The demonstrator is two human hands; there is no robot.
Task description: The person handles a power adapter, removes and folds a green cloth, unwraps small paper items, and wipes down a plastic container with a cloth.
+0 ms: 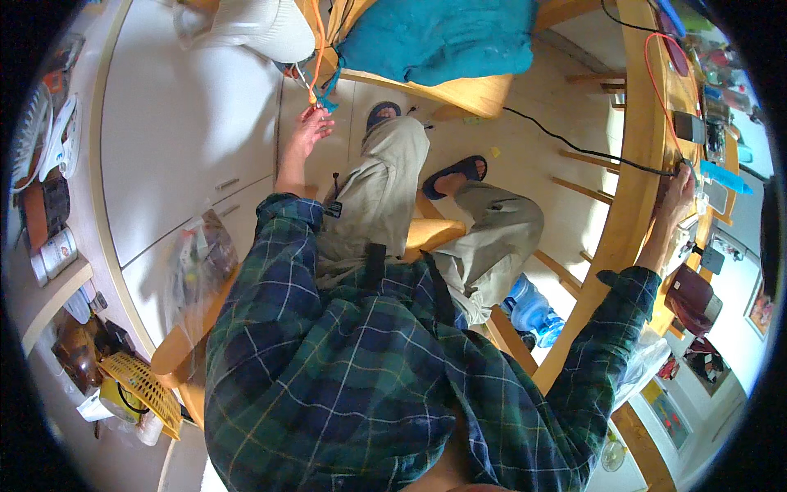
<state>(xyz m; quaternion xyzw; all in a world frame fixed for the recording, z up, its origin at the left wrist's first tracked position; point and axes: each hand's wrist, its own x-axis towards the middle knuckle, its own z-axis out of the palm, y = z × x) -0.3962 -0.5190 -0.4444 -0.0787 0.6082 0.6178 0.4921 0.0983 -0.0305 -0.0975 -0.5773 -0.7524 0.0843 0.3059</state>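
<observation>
My left hand (313, 130) is raised beside a white cabinet, its fingertips at the lower end of an orange cord (319, 55) where a teal cord or strip (329, 103) is knotted. Whether the fingers grip the cord is hard to tell. A teal cloth (436, 40) lies over a wooden chair ahead of me. At the wooden table's edge, my right hand (680, 187) has its fingers closed around the end of a black cable (572, 149), which runs across to the chair. Near that hand, a thin red cable (658, 80) loops over the tabletop, beside a small black box (688, 127).
The wooden table edge (615, 215) runs along the right. A white cabinet (184, 123) stands at the left, with a plastic bag (200, 264) near it. Blue water bottles (535, 310) stand under the table. A yellow basket (144, 387) is at lower left.
</observation>
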